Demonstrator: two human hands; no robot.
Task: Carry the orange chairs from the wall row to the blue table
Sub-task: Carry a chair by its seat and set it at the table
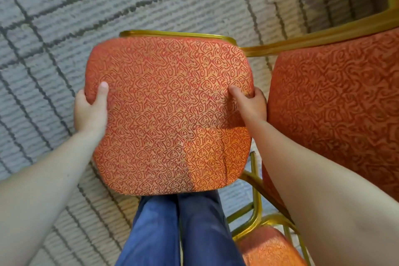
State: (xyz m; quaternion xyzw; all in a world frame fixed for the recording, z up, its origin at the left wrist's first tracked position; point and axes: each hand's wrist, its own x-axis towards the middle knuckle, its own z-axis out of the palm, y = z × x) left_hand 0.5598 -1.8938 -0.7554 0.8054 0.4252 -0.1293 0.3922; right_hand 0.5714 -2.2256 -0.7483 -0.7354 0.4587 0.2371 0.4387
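Held chair: an orange chair (170, 114) with a swirl-patterned cushion sits directly in front of the person, its near edge over their knees.
Where it is: over the grey carpet (108, 2), just left of the other orange seats; its legs are hidden under the cushion, so I cannot tell whether they touch the floor.
Facing: the padded seat faces straight up. A gold frame rail (172, 33) runs left to right along the far edge.
Long axis: the seat looks about as wide as it is deep, with rounded corners, so no clear long side shows.
Left hand (90, 110): clasps the seat's left edge, thumb (103, 90) lying on top of the fabric, fingers wrapped underneath out of sight.
Right hand (251, 106): clasps the right edge the same way, with the thumb on top and the fingers curled under.
Neighbouring chair (336, 103): same orange fabric and gold frame, just beside the right hand.
Third chair (265, 248): only a corner of orange seat, low and to the right, with gold legs (255, 190) crossing above it.
Person: blue trousers (172, 233) below the held seat, both forearms bare.
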